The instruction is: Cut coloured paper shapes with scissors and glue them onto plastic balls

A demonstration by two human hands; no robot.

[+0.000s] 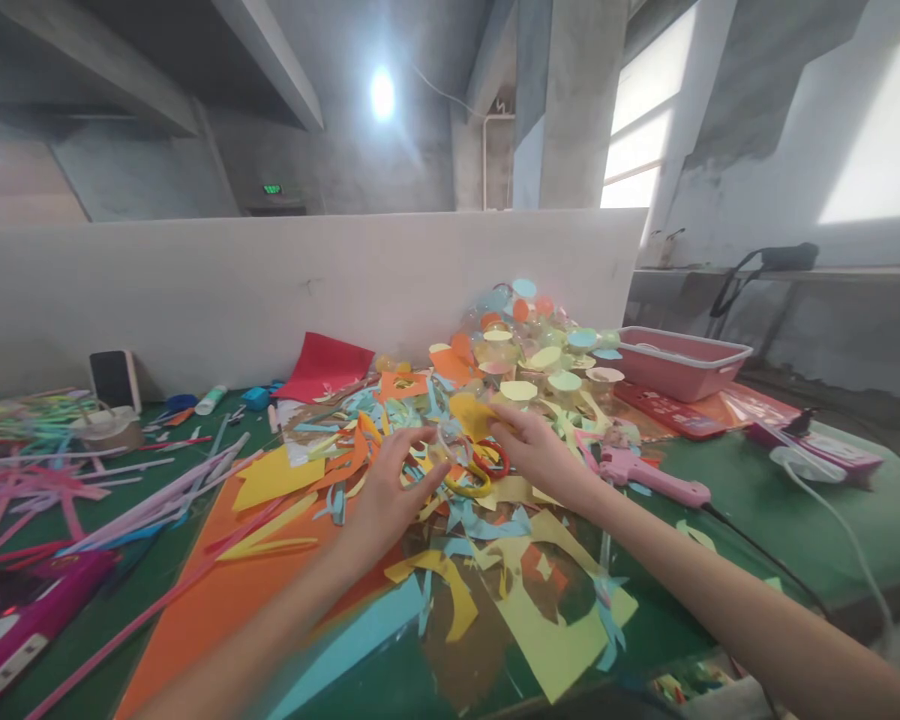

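So the left hand (386, 490) had a clear round piece (454, 443) between the thumb and fingers, thumb on the near side and fingers on the far side, so a fairly narrow curved hold. The right hand (536, 445) was pinching a small yellow paper piece (471, 415) by its right edge, just beside the clear one and a bit farther off. Both were up over the middle of a seriously messy green table (772, 510). Right under them lay scissors (469, 488) with yellow and red on the handles, sitting in a heap of blue, orange and yellow paper scraps. On the near side there was a pale green sheet (551, 650) with round cutouts, and to its left a blue strip (367, 640) and a big orange sheet (195, 590). A pink glue gun (656, 478) lay to the right, cord running toward the near right. Far side: a pile of clear pieces with coloured paper discs (565, 381), with a pink tub (679, 370) to its right and some red paper (322, 368) off to its left.
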